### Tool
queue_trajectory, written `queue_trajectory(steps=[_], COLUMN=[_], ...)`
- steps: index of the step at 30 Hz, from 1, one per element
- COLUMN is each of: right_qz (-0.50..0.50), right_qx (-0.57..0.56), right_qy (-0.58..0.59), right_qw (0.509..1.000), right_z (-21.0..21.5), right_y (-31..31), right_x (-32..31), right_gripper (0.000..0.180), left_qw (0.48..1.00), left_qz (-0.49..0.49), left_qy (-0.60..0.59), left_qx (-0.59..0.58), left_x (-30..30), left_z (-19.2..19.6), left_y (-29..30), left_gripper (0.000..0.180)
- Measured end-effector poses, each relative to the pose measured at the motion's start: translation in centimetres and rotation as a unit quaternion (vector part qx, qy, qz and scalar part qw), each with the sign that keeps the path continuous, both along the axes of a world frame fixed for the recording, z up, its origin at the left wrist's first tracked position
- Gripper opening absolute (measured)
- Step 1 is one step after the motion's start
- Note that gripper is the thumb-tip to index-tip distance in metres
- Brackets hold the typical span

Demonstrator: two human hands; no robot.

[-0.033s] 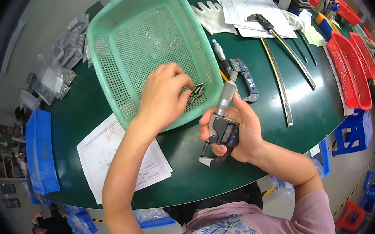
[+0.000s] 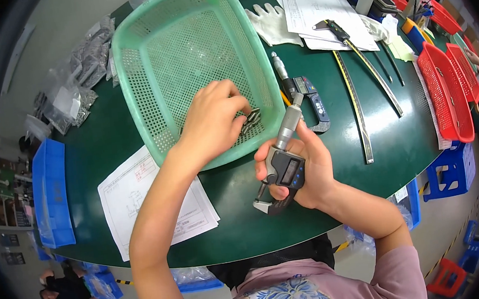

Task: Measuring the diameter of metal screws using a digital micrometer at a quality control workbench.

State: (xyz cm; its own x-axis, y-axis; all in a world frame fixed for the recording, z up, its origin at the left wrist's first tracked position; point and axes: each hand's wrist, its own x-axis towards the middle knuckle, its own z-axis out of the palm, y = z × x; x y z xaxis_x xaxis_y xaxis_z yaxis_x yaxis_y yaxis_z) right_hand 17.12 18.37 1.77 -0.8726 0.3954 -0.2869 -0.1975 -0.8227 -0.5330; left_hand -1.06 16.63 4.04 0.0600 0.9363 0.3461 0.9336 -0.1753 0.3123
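My left hand point(image 2: 211, 120) reaches into a green perforated plastic basket point(image 2: 132, 96) on the dark green table. Its curled fingertips rest on a few small grey metal parts point(image 2: 252, 120) in the basket's near right corner; the fingers hide whether one is pinched. My right hand point(image 2: 312, 171) is closed around a digital micrometer point(image 2: 284, 171) just in front of the basket. The micrometer's thimble points up toward the basket and its frame hangs below my palm.
A second micrometer point(image 2: 299, 84) lies right of the basket, with white gloves point(image 2: 271, 24), papers point(image 2: 318, 6) and long steel rules point(image 2: 356, 111) beyond. Red baskets point(image 2: 445, 91) stand at right, a blue bin point(image 2: 50, 194) at left, a printed form point(image 2: 136, 204) near me.
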Motion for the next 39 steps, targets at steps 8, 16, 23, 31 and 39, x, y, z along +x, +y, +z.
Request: queue_trajectory(steps=[8, 16, 23, 31, 39], right_qz=[-0.012, -0.02, -0.035, -0.008, -0.004], right_qx=[0.017, 0.024, -0.01, -0.008, -0.013], right_qy=[-0.002, -0.016, 0.02, 0.016, 0.004], right_qw=[1.0, 0.999, 0.999, 1.0, 1.0], right_z=[0.0, 0.1, 0.1, -0.1, 0.0], right_y=[0.1, -0.1, 0.3, 0.1, -0.1], right_x=[0.1, 0.0, 0.3, 0.0, 0.1], right_gripper=[0.069, 0.069, 0.063, 0.062, 0.064], left_qw=[0.988, 0.989, 0.809, 0.768, 0.725], left_qz=[-0.128, -0.096, -0.081, -0.032, -0.042], left_qy=[0.056, -0.102, -0.578, -0.634, -0.679], left_qx=[-0.062, -0.041, -0.076, -0.091, -0.104], left_x=[-0.9, -1.8, 2.9, 4.2, 4.5], left_z=[-0.8, -0.6, -1.5, -3.1, -3.6], left_y=[1.7, 0.2, -8.9, -10.3, -10.6], left_gripper=[0.017, 0.012, 0.014, 0.013, 0.013])
